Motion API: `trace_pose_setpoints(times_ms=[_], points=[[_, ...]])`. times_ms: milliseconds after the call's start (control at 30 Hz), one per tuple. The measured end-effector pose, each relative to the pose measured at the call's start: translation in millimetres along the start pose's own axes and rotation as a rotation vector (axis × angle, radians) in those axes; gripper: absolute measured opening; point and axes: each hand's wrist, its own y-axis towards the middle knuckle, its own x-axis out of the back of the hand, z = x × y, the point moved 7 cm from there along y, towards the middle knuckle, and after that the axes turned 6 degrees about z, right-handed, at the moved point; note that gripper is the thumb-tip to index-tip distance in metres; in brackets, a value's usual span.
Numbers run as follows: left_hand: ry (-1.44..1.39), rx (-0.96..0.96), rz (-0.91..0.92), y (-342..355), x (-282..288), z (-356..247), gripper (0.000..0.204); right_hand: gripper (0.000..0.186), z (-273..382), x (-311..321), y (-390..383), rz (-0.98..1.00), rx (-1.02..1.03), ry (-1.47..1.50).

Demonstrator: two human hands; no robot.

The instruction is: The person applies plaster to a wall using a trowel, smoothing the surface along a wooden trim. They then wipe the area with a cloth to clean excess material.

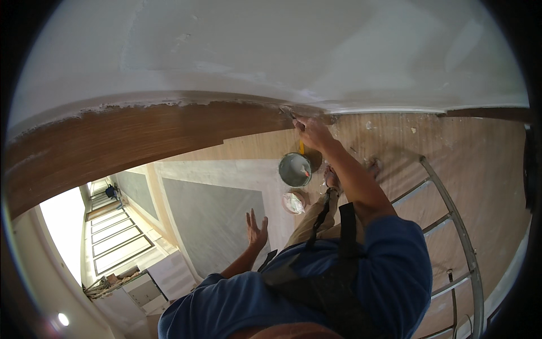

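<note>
My right hand point(312, 133) is stretched out to the wall and closed round a small scraper point(289, 114), most of its handle hidden in the fingers. Its blade meets the brown wooden board point(152, 133) where this borders the pale plastered wall point(271, 51). Lower and to the left, my left hand point(257, 230) hangs in the air with its fingers apart, holding nothing. Below my right hand stands a dark round bucket point(280, 172) with greyish paste inside. A smaller tub point(292, 210) with whitish contents sits beside it, near my feet.
A metal ladder point(460, 226) stands close on my right. Splashes and crumbs of pale material lie on the wood-toned floor point(395, 133). A grey panel-like area point(214, 214) is at left. Farther left are a white cabinet point(169, 277) and a pile of debris point(113, 284).
</note>
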Motion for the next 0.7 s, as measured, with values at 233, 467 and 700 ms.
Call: trace_pose_setpoints(times_ms=[233,467,700], points=[[-0.013,0.021,-0.015,-2.2,4.8,-0.6,0.082,0.037,-1.1,-10.5,-18.7,-0.025,0.040,0.029],[-0.022,0.030,-0.035,-6.8,7.2,1.2,0.082,0.037,6.1,-5.7,-15.7,0.020,0.010,-0.003],[-0.033,0.022,-0.027,-7.8,11.9,-2.7,0.082,0.039,0.0,-4.7,-3.3,-0.029,0.083,-0.035]])
